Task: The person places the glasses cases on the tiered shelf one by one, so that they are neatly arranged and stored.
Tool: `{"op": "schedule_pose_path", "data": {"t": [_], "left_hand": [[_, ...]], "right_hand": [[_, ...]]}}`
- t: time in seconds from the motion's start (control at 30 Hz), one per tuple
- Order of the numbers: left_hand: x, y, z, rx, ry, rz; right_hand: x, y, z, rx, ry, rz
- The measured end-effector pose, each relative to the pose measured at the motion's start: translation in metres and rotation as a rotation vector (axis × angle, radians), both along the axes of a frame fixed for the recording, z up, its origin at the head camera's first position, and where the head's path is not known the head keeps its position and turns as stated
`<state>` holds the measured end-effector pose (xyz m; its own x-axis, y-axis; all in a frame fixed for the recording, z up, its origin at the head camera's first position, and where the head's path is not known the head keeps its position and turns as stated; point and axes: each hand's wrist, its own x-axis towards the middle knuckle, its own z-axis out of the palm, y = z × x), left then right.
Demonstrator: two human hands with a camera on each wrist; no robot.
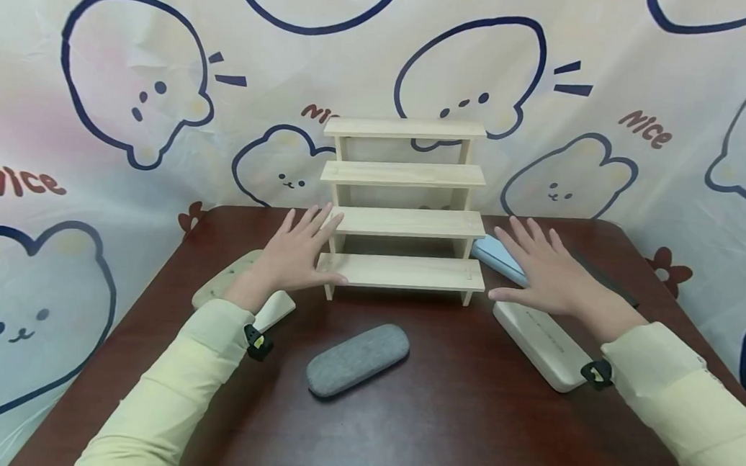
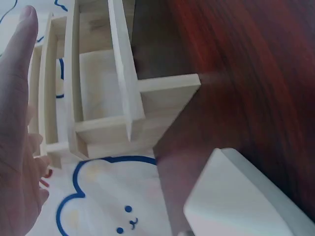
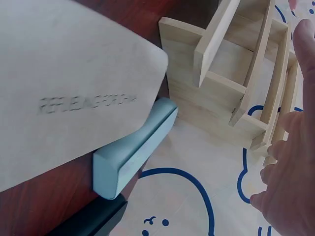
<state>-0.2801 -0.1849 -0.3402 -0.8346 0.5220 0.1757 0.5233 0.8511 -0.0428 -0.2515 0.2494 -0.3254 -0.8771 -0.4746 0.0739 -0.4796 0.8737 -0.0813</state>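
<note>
A pale wooden stepped rack (image 1: 403,273) with several shelves stands at the back of the table. My left hand (image 1: 294,250) is by its left side, palm forward and fingers spread, holding nothing. On the right side my right hand (image 1: 548,274) is held the same way, also without anything in it. Whether either hand touches the rack I cannot tell. In front of the rack lies a grey glasses case (image 1: 357,360). Below the right hand is a whitish case with embossed letters (image 3: 78,93), with a light blue case (image 3: 135,147) beyond it.
Near the left forearm are a beige case (image 1: 223,280) and a white case (image 2: 241,196), partly hidden by the arm. A dark case (image 3: 93,219) lies at the far right. Behind the dark brown table (image 1: 450,426) hangs a printed cloth (image 1: 359,66) with cartoon bears.
</note>
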Motion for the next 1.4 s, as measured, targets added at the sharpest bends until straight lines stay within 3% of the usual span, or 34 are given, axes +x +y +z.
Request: {"op": "schedule_pose_path", "data": {"t": [0.2, 0.37, 0.63, 0.83, 1.1, 1.4], "left_hand": [[-0.002, -0.013, -0.009, 0.167, -0.066, 0.019], [-0.006, -0.02, -0.017, 0.417, -0.129, 0.064], [-0.019, -0.021, -0.028, 0.711, -0.285, 0.125], [-0.03, -0.021, -0.034, 0.889, -0.371, 0.143], [-0.047, -0.016, -0.041, 0.988, -0.427, 0.121], [-0.053, -0.011, -0.04, 1.099, -0.459, 0.112]], "right_hand": [[0.01, 0.012, -0.006, -0.043, -0.006, 0.007], [0.018, 0.019, -0.012, -0.109, -0.013, 0.0], [0.037, 0.033, -0.027, -0.226, -0.016, -0.013], [0.048, 0.042, -0.04, -0.297, -0.072, -0.041], [0.061, 0.054, -0.053, -0.343, -0.118, -0.083], [0.07, 0.062, -0.063, -0.353, -0.147, -0.148]]}}
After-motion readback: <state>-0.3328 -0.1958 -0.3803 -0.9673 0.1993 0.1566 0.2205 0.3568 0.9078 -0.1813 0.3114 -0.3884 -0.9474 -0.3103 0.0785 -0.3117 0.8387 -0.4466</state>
